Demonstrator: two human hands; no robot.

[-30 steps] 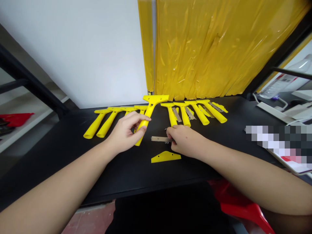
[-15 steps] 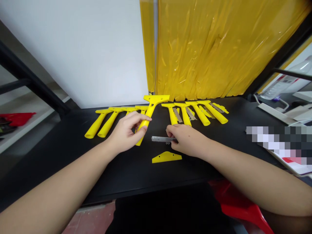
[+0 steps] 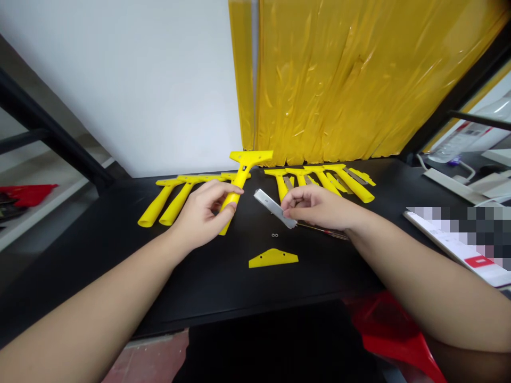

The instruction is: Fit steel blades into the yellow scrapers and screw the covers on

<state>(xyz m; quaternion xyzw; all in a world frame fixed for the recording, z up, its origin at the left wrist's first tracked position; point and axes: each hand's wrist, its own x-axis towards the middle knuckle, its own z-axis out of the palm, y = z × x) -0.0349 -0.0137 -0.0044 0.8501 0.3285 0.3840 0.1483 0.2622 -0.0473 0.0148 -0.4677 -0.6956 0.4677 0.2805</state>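
Note:
My left hand is closed round a yellow scraper handle, its wide T-shaped head tilted up and away from me. Between the thumb and fingers of my right hand is a flat silver metal blade, held slanting above the table. Two tiny nuts lie on the black surface below the blade. Closer to me rests a yellow cover plate with two holes. A thin metal shaft, perhaps a screwdriver, lies partly hidden under my right wrist.
On the black table, several yellow scraper handles stand in a row at left. More handles, with blades and cover plates, lie at right. A white-and-red printed item is at the right edge; a plastic bottle lies behind.
My right hand has lifted the blade off the table and turned it from level to slanting. The handle in my left hand has shifted slightly left and up.

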